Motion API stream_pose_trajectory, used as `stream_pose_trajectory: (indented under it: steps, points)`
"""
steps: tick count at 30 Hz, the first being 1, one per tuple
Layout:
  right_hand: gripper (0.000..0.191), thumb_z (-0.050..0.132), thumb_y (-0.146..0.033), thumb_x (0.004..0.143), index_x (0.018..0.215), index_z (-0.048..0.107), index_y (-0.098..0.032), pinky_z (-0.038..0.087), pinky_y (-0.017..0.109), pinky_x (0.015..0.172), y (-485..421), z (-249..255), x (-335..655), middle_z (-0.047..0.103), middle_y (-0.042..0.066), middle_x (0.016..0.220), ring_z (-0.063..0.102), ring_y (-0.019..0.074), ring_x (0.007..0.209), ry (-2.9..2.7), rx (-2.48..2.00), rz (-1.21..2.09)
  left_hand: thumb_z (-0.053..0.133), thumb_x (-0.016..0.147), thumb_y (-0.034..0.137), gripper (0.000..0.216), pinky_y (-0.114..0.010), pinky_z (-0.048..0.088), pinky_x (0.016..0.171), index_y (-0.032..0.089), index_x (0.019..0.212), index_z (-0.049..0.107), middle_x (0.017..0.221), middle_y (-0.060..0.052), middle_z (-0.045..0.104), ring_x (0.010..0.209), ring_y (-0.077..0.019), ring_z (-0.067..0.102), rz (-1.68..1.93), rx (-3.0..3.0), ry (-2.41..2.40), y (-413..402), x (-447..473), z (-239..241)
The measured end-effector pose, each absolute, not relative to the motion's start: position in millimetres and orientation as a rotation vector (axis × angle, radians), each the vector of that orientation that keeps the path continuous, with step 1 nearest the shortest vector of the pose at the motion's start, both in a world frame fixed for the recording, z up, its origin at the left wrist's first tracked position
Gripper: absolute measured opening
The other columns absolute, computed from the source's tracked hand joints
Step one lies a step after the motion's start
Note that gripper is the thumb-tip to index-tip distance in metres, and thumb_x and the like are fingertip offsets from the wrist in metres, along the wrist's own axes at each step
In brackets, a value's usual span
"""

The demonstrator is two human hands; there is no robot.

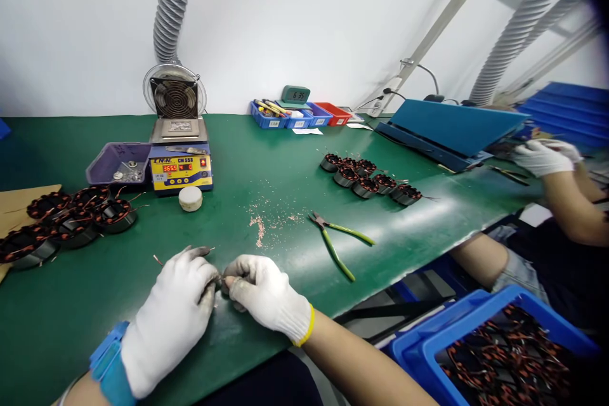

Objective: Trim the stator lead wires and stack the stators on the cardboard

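At the near edge of the green bench (266, 158), my left hand (171, 317) and right hand (266, 292) meet, fingertips pinched shut on a small wound part (219, 281) — mostly hidden between my gloves. Its thin wire leads (158, 260) stick out; too hard a twist could snap one, or the piece could slip off the edge.

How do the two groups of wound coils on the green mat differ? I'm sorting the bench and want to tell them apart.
The left coil group lies near the mat's left edge, partly on brown cardboard; the right coil group sits wholly on the green mat, farther back. The left coils look larger in view, being closer. Both are dark rings wound with copper-coloured wire.
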State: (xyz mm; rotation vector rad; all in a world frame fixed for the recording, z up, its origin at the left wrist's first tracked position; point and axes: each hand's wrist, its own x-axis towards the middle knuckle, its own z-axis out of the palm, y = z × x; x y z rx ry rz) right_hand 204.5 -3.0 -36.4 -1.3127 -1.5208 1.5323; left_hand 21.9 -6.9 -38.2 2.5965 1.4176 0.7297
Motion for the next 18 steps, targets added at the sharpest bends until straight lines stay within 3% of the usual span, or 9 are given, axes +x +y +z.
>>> stream_pose_trajectory:
  steps: [6, 10, 14, 18]
  points:
    - [0.022, 0.055, -0.014, 0.084, 0.101, 0.068, -0.018, 0.047, 0.020, 0.063, -10.6, -41.2, 204.3, 0.065, -0.001, 0.079, 0.060, 0.0123, 0.068, -1.527, -1.244, 1.381, 0.044, 0.087, 0.021, 0.021, -0.061, 0.029, 0.106, 0.023, 0.082, 0.064, 0.093, -0.006, 0.065, 0.110, -0.0287, 0.054, 0.690, 2.572, 1.565, -3.1, 22.3, -34.4]
    - [0.029, 0.055, -0.015, 0.083, 0.107, 0.070, -0.023, 0.050, 0.023, 0.076, -19.8, -45.6, 203.3, 0.068, 0.000, 0.099, 0.064, 0.0151, 0.083, -1.583, -1.248, 1.266, 0.045, 0.088, 0.025, 0.021, -0.059, 0.026, 0.108, 0.024, 0.082, 0.065, 0.091, -0.004, 0.065, 0.108, -0.0273, 0.055, 0.687, 2.532, 1.594, -3.5, 21.4, -36.9]
    - [0.031, 0.053, -0.017, 0.085, 0.110, 0.070, -0.026, 0.050, 0.023, 0.071, -24.3, -41.7, 201.8, 0.069, -0.002, 0.096, 0.065, 0.0143, 0.079, -1.575, -1.270, 1.318, 0.045, 0.089, 0.027, 0.021, -0.053, 0.029, 0.107, 0.023, 0.081, 0.064, 0.089, -0.004, 0.065, 0.099, -0.0249, 0.057, 0.707, 2.504, 1.596, -2.7, 20.7, -40.7]
    - [0.024, 0.055, -0.017, 0.084, 0.099, 0.072, -0.022, 0.049, 0.020, 0.060, -27.5, -39.2, 203.9, 0.068, -0.003, 0.077, 0.064, 0.0140, 0.069, -1.576, -1.330, 1.405, 0.045, 0.087, 0.025, 0.019, -0.050, 0.033, 0.103, 0.021, 0.081, 0.063, 0.091, -0.005, 0.064, 0.096, -0.0246, 0.056, 0.755, 2.510, 1.589, -2.1, 22.3, -41.7]
